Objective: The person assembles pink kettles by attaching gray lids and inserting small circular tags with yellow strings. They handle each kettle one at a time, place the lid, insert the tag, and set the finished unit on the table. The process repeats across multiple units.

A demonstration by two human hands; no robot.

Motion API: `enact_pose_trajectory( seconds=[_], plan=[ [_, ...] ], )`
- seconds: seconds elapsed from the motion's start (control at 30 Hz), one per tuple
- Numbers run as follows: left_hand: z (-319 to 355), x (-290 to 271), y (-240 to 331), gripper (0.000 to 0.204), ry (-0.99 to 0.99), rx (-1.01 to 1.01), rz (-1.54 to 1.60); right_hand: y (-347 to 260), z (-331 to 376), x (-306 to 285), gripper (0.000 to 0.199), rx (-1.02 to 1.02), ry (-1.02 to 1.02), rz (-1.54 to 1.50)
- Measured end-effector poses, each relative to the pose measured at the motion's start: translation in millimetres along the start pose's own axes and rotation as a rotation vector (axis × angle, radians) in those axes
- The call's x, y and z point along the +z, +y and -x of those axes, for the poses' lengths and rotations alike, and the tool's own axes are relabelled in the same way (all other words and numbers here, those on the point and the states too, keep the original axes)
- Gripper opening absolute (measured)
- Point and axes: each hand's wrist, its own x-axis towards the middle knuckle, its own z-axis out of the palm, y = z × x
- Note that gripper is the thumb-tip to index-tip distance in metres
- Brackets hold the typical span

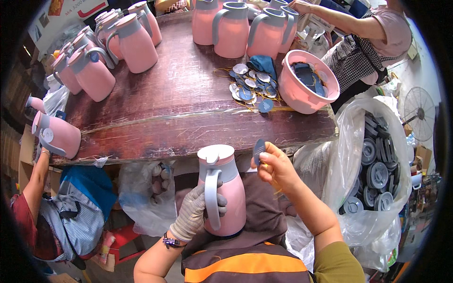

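Observation:
A pink thermos jug with a grey collar, grey handle and pink lid stands upright on my lap. My left hand, in a pale work glove, is closed round the jug at its handle. Bare and raised to the right of the jug, my right hand pinches a round blue-grey hang tag between thumb and fingers. A bit of yellow string shows below that hand. The tag is apart from the jug. Beyond it on the table, a pile of blue and white tags with yellow strings lies loose.
A pink tub holding dark tags stands at the right of the dark red table. Several pink jugs stand far left and at the back. Right of me is a plastic bag of grey lids. Co-workers are at left and far right.

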Motion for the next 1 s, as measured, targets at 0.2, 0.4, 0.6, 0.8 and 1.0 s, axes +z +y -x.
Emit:
enact_pose_trajectory(
  seconds=[0.2,0.4,0.6,0.8,1.0],
  plan=[
    [-3,-1,0,0.034,0.028,0.040,-0.122,39,19,27,0.021,-0.240,-0.007,1.101],
    [-6,-2,7,0.021,0.089,0.260,-0.785,47,18,42,0.020,-0.231,-0.061,1.220],
    [2,-12,-2,0.018,0.351,0.270,-0.555,36,29,13,0.023,0.428,-0.221,0.387],
    [11,-7,-11,0.019,0.349,0.301,-0.191,44,27,15,0.014,-0.002,-0.249,-0.010],
    [8,-6,-7,0.017,0.115,0.302,-0.920,43,23,36,0.024,-0.103,-0.413,-0.228]
  ],
)
